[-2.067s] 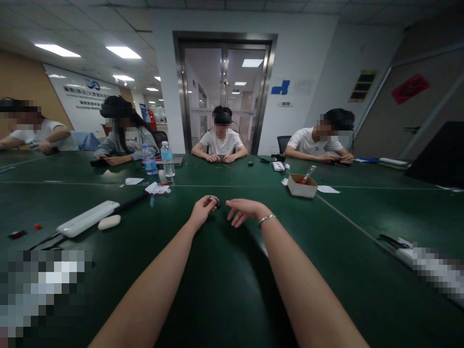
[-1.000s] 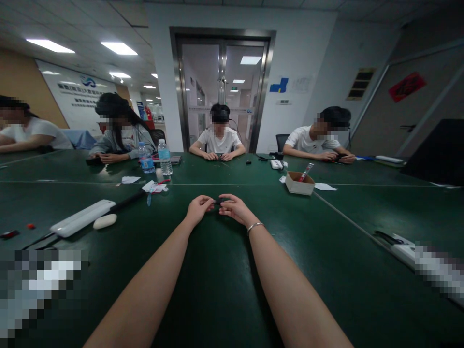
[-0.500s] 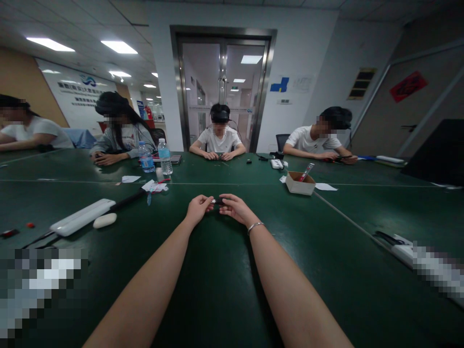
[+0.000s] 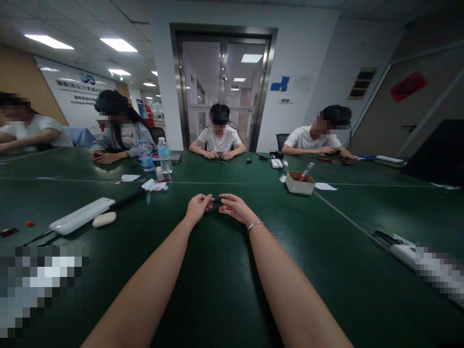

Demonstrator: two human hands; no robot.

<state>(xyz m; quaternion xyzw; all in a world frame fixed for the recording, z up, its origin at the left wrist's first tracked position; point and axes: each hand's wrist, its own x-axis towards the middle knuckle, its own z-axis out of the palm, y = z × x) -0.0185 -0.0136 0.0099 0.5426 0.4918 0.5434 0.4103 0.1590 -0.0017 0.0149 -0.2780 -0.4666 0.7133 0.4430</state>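
Observation:
Over the middle of the green table (image 4: 224,270), a small dark object (image 4: 217,200) spans the gap between my two hands. Its left end looks metallic, but it is too small to tell its kind. My left hand (image 4: 197,209) pinches that left end between thumb and fingers. On the other side, my right hand (image 4: 235,208) grips the dark right end with fingertips and thumb; a silver bracelet (image 4: 254,227) circles that wrist. Parts of the object are hidden behind the fingers.
Left of my arms lie a white elongated device (image 4: 82,216) and a white oval case (image 4: 105,219). Two water bottles (image 4: 165,157) stand farther back. A small open box (image 4: 300,183) holds a red-and-white item. Several people sit across the table, including one person (image 4: 220,137) opposite.
My hands stay almost in place, still holding the small object, whose metallic end shows less brightly. At the far right, the seated person's hands have moved apart.

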